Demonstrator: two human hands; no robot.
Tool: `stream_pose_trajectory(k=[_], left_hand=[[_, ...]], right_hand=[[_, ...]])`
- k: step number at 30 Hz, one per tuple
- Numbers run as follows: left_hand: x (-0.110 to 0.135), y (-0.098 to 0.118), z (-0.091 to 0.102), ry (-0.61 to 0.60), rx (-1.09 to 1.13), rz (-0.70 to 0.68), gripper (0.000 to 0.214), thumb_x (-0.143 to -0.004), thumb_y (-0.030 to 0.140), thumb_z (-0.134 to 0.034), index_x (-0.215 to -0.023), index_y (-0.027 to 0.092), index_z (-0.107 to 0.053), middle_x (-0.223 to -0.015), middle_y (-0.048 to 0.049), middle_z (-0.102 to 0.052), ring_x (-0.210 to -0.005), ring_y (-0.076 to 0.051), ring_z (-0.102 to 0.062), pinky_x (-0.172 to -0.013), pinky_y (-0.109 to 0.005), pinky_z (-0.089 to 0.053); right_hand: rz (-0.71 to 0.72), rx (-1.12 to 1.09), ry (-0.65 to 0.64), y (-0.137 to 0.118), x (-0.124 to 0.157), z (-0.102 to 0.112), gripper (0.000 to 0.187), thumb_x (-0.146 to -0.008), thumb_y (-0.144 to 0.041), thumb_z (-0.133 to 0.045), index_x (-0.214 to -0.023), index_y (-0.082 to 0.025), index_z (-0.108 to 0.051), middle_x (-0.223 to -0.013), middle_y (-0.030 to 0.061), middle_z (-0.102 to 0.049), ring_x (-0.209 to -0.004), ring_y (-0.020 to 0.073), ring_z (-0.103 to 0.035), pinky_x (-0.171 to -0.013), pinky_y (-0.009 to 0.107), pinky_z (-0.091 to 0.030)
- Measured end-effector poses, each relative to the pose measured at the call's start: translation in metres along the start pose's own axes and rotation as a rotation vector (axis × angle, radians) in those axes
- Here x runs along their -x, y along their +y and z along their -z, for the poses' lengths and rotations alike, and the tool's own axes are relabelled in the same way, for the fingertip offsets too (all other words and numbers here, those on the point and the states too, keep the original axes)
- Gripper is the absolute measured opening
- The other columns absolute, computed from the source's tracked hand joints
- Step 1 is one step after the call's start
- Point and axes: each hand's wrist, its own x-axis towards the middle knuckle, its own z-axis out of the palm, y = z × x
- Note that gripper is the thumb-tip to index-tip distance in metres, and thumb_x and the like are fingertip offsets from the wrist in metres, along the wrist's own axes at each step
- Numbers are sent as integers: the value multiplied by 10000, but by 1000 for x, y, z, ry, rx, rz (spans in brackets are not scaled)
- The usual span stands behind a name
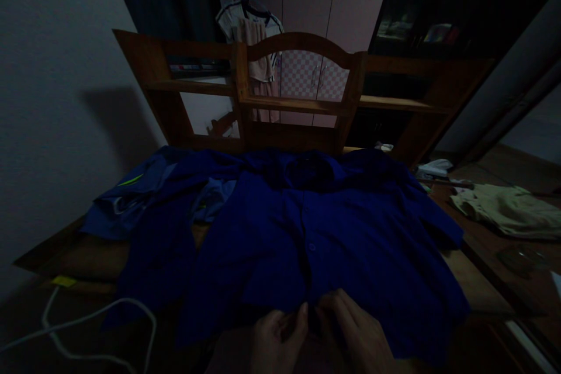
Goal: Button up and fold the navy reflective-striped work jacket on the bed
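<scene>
A dark blue button-up shirt lies spread over the desk, collar toward the shelf and hem toward me. Its buttons show along the front opening. At the lower end of that opening my left hand is closed, thumb and fingers pinching the shirt's edge. Just to its right, my right hand has its fingers curled on the other side of the opening, gripping the cloth. What exactly lies between the fingertips is too dark to make out.
A wooden shelf rises at the desk's back. Other blue clothing is heaped at left, near a white cable. At right are a pale folded cloth and glasses. Clothes hang on a stand behind.
</scene>
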Motion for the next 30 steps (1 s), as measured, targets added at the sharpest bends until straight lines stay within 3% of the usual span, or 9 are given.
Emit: stream_pose_trajectory(k=[4,8,13,16,21,30], left_hand=[[2,6,1,2,46,-44,369,-690,472,-660,-548,134,-616,-573,-77,-641,-588,-189,-619,-566,-211,-485],[3,20,12,-44,-8,-75,321,-620,449,-723,-500,164,-636,-537,-85,-648,-534,-187,-610,-515,-203,-476],[2,30,19,-63,-53,-105,266,-538,419,-778,-488,185,-661,-539,-99,-660,-524,-216,-621,-516,-230,-500],[4,31,16,-50,-23,-67,206,-557,386,-766,-535,196,-688,-605,-103,-687,-591,-244,-646,-552,-246,-519],[9,30,9,31,58,7,145,-554,333,-764,-568,205,-699,-671,-104,-705,-676,-278,-658,-602,-278,-534],[12,24,-5,8,193,14,166,-628,331,-721,-721,194,-732,-815,-106,-720,-806,-281,-671,-724,-290,-537]], right_hand=[[-38,19,-11,-2,-5,1,231,-917,-211,-348,-1022,-186,-552,-877,90,-648,-779,167,-648,-643,213,-524],[-54,-57,51,-5,-9,5,261,-929,-255,-331,-1005,-208,-576,-816,67,-664,-701,155,-648,-610,193,-527],[-69,-85,31,3,11,9,268,-832,-410,-559,-1020,-238,-640,-958,67,-682,-915,200,-641,-754,224,-532],[-65,-105,5,12,23,9,341,-771,-429,-636,-1054,-241,-652,-1057,75,-662,-1005,223,-615,-821,259,-521],[-103,-158,-27,17,24,6,357,-758,-452,-639,-1056,-255,-656,-1071,61,-657,-999,212,-613,-802,250,-529],[-235,-180,158,-10,21,2,399,-761,-545,-604,-1029,-255,-653,-1019,77,-660,-976,244,-614,-775,293,-545]])
